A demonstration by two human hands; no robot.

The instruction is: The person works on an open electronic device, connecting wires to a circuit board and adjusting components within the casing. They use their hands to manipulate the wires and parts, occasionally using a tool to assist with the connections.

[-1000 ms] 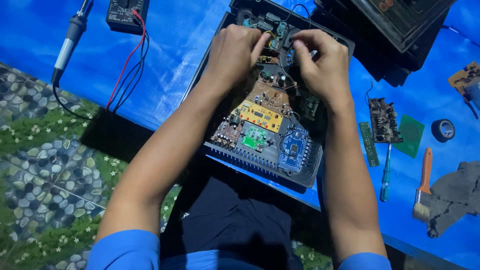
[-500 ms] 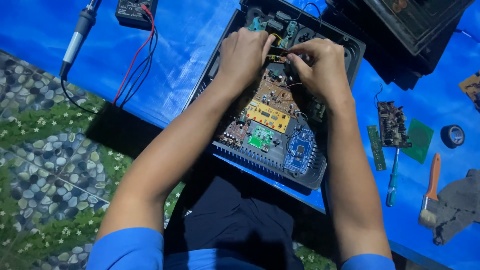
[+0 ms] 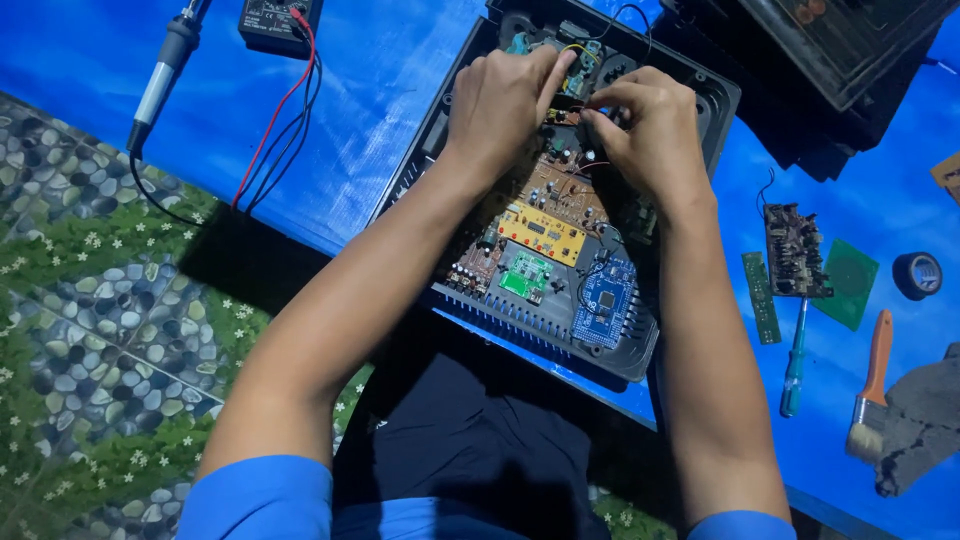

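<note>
We saw the open case (image 3: 690,90) sit a little lower in the upper middle of the frame than before. Our left hand (image 3: 500,100) and right hand (image 3: 650,130) stayed on its wires (image 3: 580,55), fingers pinched together.

Blue tarp (image 3: 400,90); open chassis (image 3: 600,340); screwdriver (image 3: 795,370)

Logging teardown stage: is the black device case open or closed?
Open. The black case has no cover on; its circuit boards lie exposed, both hands inside.
</note>
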